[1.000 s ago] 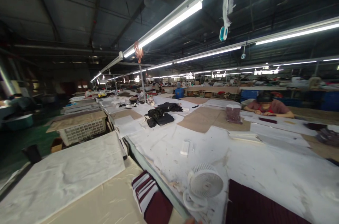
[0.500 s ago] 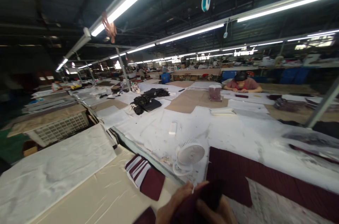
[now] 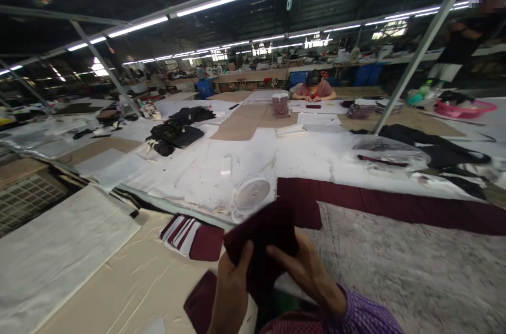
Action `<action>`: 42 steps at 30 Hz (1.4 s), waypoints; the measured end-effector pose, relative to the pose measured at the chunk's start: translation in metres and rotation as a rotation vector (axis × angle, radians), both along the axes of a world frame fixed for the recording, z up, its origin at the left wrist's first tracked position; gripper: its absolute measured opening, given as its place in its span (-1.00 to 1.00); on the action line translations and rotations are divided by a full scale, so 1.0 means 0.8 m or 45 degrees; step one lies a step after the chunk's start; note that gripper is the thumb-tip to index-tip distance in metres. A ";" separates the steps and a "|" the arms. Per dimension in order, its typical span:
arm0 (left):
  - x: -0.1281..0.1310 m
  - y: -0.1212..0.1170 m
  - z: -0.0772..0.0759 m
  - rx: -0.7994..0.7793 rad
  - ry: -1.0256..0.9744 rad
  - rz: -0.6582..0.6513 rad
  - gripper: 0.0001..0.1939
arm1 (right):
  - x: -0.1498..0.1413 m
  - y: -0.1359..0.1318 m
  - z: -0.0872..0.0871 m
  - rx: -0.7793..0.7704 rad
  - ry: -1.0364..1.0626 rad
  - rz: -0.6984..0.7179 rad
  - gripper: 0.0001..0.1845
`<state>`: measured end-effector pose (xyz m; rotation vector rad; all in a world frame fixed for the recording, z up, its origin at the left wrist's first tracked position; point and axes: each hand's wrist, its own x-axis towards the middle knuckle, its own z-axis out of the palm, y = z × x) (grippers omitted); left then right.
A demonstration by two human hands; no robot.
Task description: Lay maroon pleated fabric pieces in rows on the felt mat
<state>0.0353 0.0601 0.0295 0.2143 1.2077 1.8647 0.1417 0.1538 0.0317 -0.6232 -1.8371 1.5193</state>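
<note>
A dark maroon fabric piece is held up in front of me at the bottom centre. My left hand grips its lower left edge with the thumb on top. My right hand, in a purple checked sleeve, pinches the fabric's right side. Just beyond it lie a stack of maroon-and-white striped pieces on beige paper and a small white desk fan on the white table. A long maroon fabric strip runs across the table to the right.
Black garments lie in a heap further back on the table. A seated person works at the far end; another person stands at the far right. A slanted metal post rises from the table. A white crate sits at the left.
The view has tilted down and turned right. Both hands have come up into view with the maroon fabric piece held between them.
</note>
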 end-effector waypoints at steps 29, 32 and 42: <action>0.028 0.011 0.053 0.077 -0.530 -0.288 -0.54 | 0.074 0.019 0.031 -0.360 0.081 0.052 -0.65; 0.026 0.009 0.057 0.087 -0.526 -0.300 -0.56 | 0.076 0.020 0.030 -0.385 0.030 0.083 -0.63; 0.033 0.021 0.040 0.078 -0.286 -0.218 -0.65 | 0.052 0.012 0.024 -0.349 0.129 -0.063 -0.58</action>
